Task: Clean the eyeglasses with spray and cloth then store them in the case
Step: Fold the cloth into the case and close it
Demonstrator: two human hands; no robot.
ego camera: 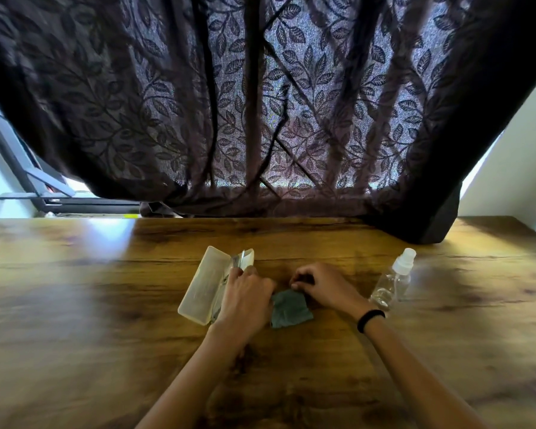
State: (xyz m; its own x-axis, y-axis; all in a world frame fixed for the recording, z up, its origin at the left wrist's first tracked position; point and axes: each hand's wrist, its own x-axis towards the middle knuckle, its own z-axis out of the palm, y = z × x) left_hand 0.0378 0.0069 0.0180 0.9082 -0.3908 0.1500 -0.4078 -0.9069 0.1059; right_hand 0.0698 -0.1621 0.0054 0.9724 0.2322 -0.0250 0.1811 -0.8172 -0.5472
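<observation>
Translucent plastic catches our eye first: the case lies open near the middle of the desk, its lid swung out toward the desk's left edge. Our left hand rests over the case's nearer half, fingers curled down and bunched at its rim. A thin glint of metal and glass shows just past the knuckles, inside the case toward its far end, and we take that for the eyeglasses, though most of the frame is hidden under the hand. We cannot tell whether the fingers pinch the glasses or only press on the case. Our right hand, a dark band at its wrist, hovers in a loose fist between the case and the spray bottle, fingertips tucked in and apparently holding nothing. Just below it, touching our left hand's edge, the grey-green cloth lies crumpled on the wood. The bottle stands upright toward the desk's right edge, cap on, well apart from the case. From this layout alone we cannot settle whether the spraying and wiping are done. If the glasses are going in, only the closing of the lid is left. If they are coming out, the whole cleaning is yet to do.
</observation>
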